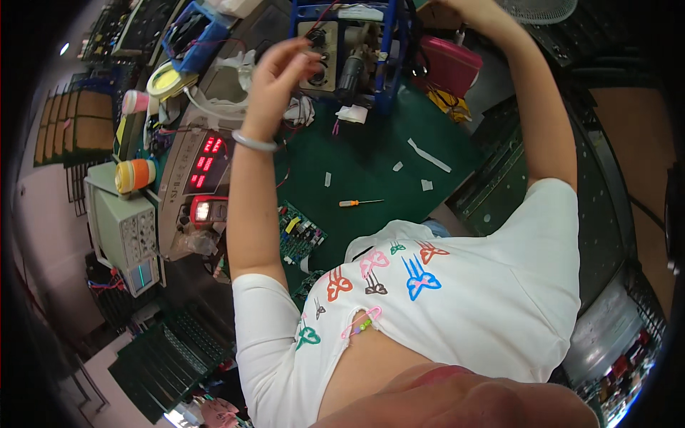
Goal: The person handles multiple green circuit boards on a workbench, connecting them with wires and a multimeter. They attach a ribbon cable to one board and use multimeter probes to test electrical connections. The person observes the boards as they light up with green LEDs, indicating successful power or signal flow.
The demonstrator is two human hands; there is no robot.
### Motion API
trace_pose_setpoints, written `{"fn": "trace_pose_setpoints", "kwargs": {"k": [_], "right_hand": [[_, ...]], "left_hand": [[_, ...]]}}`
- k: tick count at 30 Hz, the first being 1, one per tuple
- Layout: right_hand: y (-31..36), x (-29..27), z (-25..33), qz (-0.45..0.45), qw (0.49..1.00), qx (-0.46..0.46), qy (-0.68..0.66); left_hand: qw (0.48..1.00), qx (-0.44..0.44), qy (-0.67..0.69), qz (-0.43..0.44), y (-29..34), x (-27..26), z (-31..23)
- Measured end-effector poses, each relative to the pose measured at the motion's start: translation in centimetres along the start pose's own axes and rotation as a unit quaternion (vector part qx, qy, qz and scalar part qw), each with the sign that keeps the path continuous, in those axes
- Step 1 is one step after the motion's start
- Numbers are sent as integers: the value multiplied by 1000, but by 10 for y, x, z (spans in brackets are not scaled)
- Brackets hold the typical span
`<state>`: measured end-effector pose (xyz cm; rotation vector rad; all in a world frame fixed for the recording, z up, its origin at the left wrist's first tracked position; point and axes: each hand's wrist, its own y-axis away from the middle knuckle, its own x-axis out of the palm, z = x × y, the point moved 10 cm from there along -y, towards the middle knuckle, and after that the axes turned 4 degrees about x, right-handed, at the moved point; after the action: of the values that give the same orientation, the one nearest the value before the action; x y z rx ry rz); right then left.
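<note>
Green covers the desk (371, 160), and at its near end a circuit board (301, 235) lies toward the person's left, with an orange-handled screwdriver (349, 203) to its right and a pale strip (429, 155) farther over. Beyond them, near the far end, stands the blue-framed unit (365, 43), between the two hands. Its long sides run away from the person; the dark cylinder (349, 78) on it points roughly the same way, its far end slanting right. Nearer to it is the left hand (280, 73), at the left edge of the cream panel (330, 44), fingers loosely bent, thumb apart, nothing visible in the grasp; whether fingertips touch, I can't tell. Past the red case (449, 64), the right hand (477, 13) is cut off by the upper edge, so its grip is unreadable, as is the unit's far end.
</note>
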<state>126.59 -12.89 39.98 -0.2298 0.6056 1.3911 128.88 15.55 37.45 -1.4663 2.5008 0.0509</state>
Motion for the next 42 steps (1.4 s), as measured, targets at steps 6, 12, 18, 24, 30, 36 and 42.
{"fn": "trace_pose_setpoints", "kwargs": {"k": [6, 12, 18, 24, 30, 36, 42], "right_hand": [[57, 115, -89, 165, 944, -13, -287], [107, 190, -113, 87, 918, 25, -386], [123, 180, -100, 41, 962, -64, -262], [140, 192, -119, 35, 963, -62, -261], [147, 236, -169, 87, 960, 20, -265], [142, 240, -163, 87, 957, -10, -276], [141, 248, -182, 189, 953, 71, -228]], "left_hand": [[956, -180, 202, 117, 67, 128, 45], [969, -165, 181, 39, 83, 153, 87], [962, -179, 193, 71, 82, 165, 85], [966, -151, 200, 60, 98, 176, 106], [958, -165, 233, -2, 117, 166, 131], [958, -187, 213, 39, 116, 174, 141], [937, -253, 233, 66, 117, 180, 170]]}}
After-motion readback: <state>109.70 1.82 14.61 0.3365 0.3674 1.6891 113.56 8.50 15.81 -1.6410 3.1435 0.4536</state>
